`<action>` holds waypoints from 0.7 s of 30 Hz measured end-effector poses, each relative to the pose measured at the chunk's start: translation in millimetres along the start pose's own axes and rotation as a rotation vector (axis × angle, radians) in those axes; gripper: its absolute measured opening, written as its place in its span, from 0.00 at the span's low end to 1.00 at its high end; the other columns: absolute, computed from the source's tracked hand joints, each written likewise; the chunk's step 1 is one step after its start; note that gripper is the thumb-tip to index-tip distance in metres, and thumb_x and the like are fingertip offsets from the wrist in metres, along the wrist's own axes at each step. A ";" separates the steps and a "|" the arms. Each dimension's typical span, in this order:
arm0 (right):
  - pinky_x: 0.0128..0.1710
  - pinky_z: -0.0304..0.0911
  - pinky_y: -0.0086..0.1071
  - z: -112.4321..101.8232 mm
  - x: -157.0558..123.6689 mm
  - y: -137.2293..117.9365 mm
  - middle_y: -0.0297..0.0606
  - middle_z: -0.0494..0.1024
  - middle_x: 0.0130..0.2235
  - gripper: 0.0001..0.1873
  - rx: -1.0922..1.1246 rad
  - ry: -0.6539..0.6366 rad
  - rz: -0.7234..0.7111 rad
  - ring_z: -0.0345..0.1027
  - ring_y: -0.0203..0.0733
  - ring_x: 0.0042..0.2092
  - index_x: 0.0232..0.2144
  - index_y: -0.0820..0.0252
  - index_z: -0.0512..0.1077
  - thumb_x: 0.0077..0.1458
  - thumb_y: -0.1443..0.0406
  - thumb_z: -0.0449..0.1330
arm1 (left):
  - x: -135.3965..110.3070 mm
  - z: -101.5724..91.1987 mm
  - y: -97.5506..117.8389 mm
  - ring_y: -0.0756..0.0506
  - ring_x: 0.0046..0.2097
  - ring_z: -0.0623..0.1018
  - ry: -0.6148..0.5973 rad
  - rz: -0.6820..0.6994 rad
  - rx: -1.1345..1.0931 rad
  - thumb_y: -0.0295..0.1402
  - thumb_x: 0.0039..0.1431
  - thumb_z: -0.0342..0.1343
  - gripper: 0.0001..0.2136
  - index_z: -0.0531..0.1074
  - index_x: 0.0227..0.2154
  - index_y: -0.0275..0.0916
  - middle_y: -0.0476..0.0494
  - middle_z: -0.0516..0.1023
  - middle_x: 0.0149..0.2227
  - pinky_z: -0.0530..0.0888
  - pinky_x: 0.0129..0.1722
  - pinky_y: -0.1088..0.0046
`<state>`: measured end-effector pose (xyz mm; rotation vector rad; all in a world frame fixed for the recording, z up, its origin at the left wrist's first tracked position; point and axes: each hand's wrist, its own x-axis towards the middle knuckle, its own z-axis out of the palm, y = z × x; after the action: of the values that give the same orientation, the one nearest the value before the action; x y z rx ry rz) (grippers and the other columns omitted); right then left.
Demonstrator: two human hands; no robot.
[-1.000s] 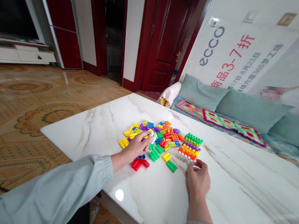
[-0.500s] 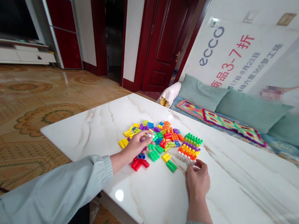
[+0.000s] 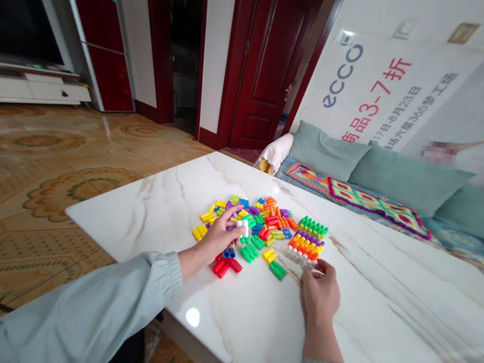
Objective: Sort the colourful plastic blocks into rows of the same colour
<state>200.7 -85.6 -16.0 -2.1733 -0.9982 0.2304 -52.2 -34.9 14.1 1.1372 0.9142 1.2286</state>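
Note:
A heap of small colourful plastic blocks [image 3: 264,217] lies on the white marble table [image 3: 362,318]. My left hand [image 3: 218,238] is over the heap's left side, fingers pinched on a white block [image 3: 244,228]. My right hand [image 3: 321,289] rests on the table at the near right corner of an assembled slab of blocks [image 3: 308,240] with green, purple, orange and white rows; its fingertips touch the white row. Loose red [image 3: 225,266] and green blocks [image 3: 277,269] lie between my hands.
The table's left and near edges drop to a patterned tile floor [image 3: 35,176]. A sofa with teal cushions [image 3: 404,180] and a colourful mat runs behind the table. A dark red door [image 3: 272,59], a red cabinet and a TV stand are further back.
My left hand has lifted a white block out of the heap and drawn it slightly nearer. My right hand has stayed at the slab's corner.

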 end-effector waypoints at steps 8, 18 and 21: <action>0.32 0.57 0.32 0.1 -0.1 -0.7 0.35 0.79 0.42 0.24 -0.016 0.002 0.011 0.72 0.45 0.40 0.50 0.55 0.68 0.49 0.60 0.56 | 1.0 -0.8 2.1 0.51 0.28 0.74 -0.010 0.010 0.086 0.32 0.46 0.63 0.17 0.75 0.42 0.36 0.43 0.79 0.37 0.67 0.23 0.80; 0.31 0.56 0.31 2.8 1.8 1.4 0.36 0.80 0.40 0.21 -0.046 -0.001 0.001 0.72 0.44 0.39 0.49 0.55 0.68 0.52 0.60 0.55 | -0.8 1.9 5.2 0.52 0.27 0.71 -0.011 0.033 0.117 0.32 0.43 0.64 0.14 0.77 0.36 0.36 0.47 0.76 0.31 0.65 0.21 0.82; 0.31 0.56 0.32 3.6 2.2 2.3 0.37 0.79 0.40 0.21 -0.072 0.003 -0.027 0.71 0.44 0.39 0.49 0.56 0.69 0.53 0.60 0.54 | -0.4 1.5 4.4 0.52 0.27 0.71 -0.005 0.036 0.111 0.36 0.44 0.66 0.16 0.77 0.37 0.36 0.46 0.77 0.31 0.65 0.20 0.81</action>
<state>202.0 -83.1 -19.9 -2.2223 -1.0484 0.1803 -51.8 -35.6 18.7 1.2489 0.9714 1.2158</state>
